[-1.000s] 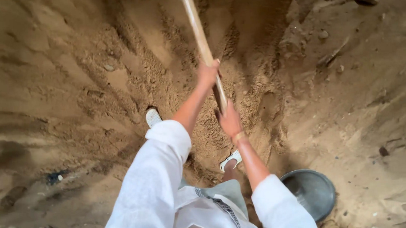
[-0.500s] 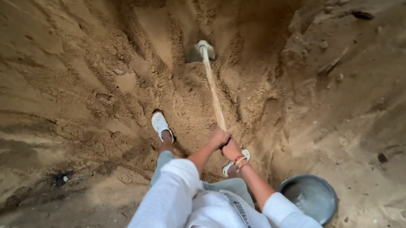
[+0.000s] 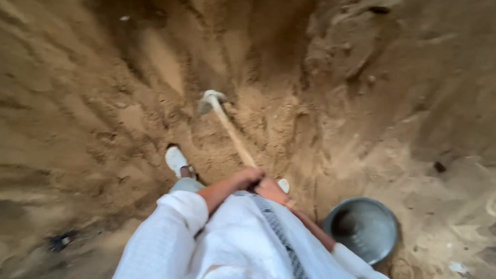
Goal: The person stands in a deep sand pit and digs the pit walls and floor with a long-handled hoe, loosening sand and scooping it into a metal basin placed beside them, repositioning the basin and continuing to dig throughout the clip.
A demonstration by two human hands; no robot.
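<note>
A long pale wooden-handled hoe (image 3: 231, 130) is grasped at its lower end by the left hand (image 3: 247, 178) and right hand (image 3: 271, 189), both clenched in a grip at lower centre. Its metal blade is set into the sandy brown soil (image 3: 88, 108) at upper centre, while a round grey metal bowl (image 3: 363, 229) is seen at lower right.

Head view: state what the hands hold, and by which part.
Both hands, left hand and right hand, grip a hoe by the near end of its wooden handle; its metal head rests in the sand.
</note>
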